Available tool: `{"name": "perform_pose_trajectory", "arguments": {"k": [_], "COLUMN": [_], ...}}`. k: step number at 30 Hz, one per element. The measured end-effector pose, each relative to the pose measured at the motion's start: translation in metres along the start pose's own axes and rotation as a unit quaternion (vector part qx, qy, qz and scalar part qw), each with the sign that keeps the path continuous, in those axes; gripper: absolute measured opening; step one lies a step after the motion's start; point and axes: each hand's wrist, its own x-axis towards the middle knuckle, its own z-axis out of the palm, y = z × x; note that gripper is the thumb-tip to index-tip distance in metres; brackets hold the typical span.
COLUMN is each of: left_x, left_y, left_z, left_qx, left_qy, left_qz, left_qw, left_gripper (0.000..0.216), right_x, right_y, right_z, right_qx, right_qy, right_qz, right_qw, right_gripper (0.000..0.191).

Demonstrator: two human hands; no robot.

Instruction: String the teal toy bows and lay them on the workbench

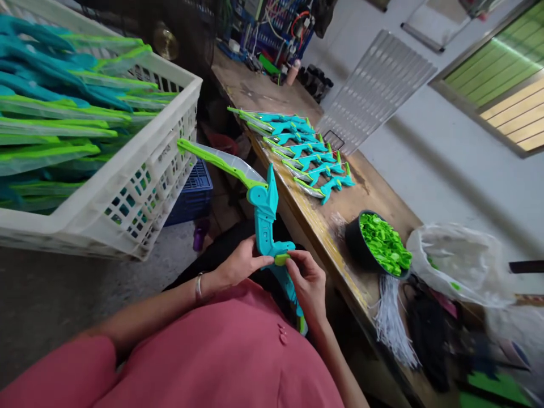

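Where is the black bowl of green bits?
The black bowl sits right of centre in the head view, on the wooden workbench, between the row of teal toy bows and a clear plastic bag.

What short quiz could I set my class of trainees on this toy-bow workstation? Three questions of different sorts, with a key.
1. True or false: the left hand grips the teal toy bow.
2. The black bowl on the bench holds: A green pieces; B screws; C coins.
3. Which hand pinches the single green piece at the bow's grip?
Key: 1 true; 2 A; 3 the right hand.
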Motion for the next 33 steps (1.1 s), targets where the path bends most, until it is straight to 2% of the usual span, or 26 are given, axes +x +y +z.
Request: {"name": "perform_pose_trajectory", "arguments": {"k": [5, 13, 24, 31, 33], "left_x": [0.004, 0.012, 0.026, 0.026, 0.026], "left_y": [-0.003, 0.002, -0.006, -0.004, -0.004], "left_z": [-0.005, -0.013, -0.016, -0.012, -0.009], "left_qx": [-0.007, 0.016, 0.002, -0.006, -0.01], "left_qy": [0.004, 0.023, -0.022, -0.012, -0.003], "left_qz": [0.013, 0.002, -0.006, -0.029, -0.038], "left_qw": [1.0, 1.0, 1.0, 0.999, 0.999], "left_gripper": [0.036, 0.038, 0.044, 0.042, 0.044], "right_x": [0.01, 0.024, 0.034, 0.037, 0.037], "right_y": [-0.008, -0.008, -0.007, -0.002, 0.0], "right_z": [0.007, 0.016, 0.012, 0.01, 0.01], "right_qx": [-0.075, -0.025, 0.001, -0.055, -0.081], "right_qy": [0.015, 0.004, 0.007, -0.022, -0.012], "right_qz": [-0.079, -0.024, 0.023, -0.035, -0.052], "right_qw": [0.994, 0.999, 1.0, 0.998, 0.995], "right_gripper": [0.01, 0.007, 0.006, 0.007, 0.005]}}
